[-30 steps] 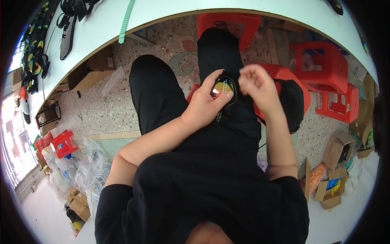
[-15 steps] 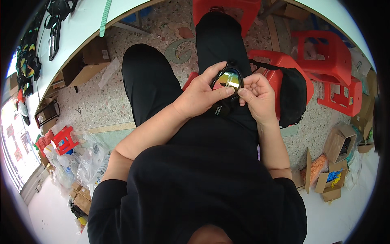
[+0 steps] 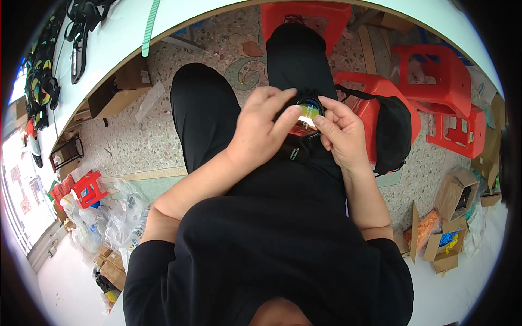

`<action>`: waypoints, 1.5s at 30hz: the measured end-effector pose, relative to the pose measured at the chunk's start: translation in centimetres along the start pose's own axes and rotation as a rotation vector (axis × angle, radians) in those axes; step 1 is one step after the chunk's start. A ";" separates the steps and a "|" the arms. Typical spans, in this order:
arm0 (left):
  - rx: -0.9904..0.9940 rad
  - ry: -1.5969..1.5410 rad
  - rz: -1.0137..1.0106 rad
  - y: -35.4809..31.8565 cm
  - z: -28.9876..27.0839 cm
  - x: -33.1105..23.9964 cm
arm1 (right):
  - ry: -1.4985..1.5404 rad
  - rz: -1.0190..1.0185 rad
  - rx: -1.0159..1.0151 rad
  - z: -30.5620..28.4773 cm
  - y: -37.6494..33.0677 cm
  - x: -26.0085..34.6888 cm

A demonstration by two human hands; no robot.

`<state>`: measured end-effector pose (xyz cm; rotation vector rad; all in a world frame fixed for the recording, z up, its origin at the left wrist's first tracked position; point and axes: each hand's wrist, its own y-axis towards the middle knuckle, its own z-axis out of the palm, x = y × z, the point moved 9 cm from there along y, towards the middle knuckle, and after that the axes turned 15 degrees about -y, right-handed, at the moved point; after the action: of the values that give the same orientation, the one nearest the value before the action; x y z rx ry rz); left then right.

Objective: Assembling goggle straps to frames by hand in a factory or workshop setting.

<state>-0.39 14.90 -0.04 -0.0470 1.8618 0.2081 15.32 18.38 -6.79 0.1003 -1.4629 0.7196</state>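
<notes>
I sit with black trousers, and both hands meet over my lap. My left hand (image 3: pixel 262 130) wraps around a pair of black goggles with a shiny yellow-green mirrored lens (image 3: pixel 309 111), fingers over its left side. My right hand (image 3: pixel 340 133) pinches the goggles' right edge with thumb and forefinger. A black strap piece (image 3: pixel 294 153) of the goggles hangs below between the hands. Most of the frame is hidden by my fingers.
A white table (image 3: pixel 117 32) curves along the top with more black goggles (image 3: pixel 81 24) on its left end. Red plastic stools (image 3: pixel 435 81) stand to the right, one bearing a black bag (image 3: pixel 394 133). Cardboard boxes (image 3: pixel 454 193) and plastic bags (image 3: pixel 111 214) lie on the speckled floor.
My right hand came down from open air and closed onto the goggles' right edge. Both hands now hold the goggles closer together over my lap.
</notes>
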 end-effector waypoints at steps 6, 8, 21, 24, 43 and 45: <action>-0.046 0.052 -0.019 -0.6 -0.1 -1.3 | -0.019 0.004 0.025 0.4 0.5 -0.1; -0.045 0.173 0.120 -0.2 0.0 -2.0 | -0.015 0.003 0.023 0.3 0.6 -0.3; -0.123 -0.403 -0.455 -1.2 -0.2 3.4 | -0.007 0.019 0.017 0.2 -0.2 0.5; -0.045 -0.619 -0.641 -1.3 0.9 3.4 | 0.003 0.078 -0.050 -0.4 -0.4 0.6; 0.069 -0.691 -0.745 -1.8 1.5 2.8 | 0.033 0.352 0.285 0.4 2.2 0.7; 0.077 -0.550 -0.612 -2.1 0.5 2.8 | -0.157 0.169 0.027 -0.5 1.2 1.2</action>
<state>-0.44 13.10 -3.14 -0.4539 1.2346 -0.2564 15.07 20.01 -6.19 0.0555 -1.6251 0.8853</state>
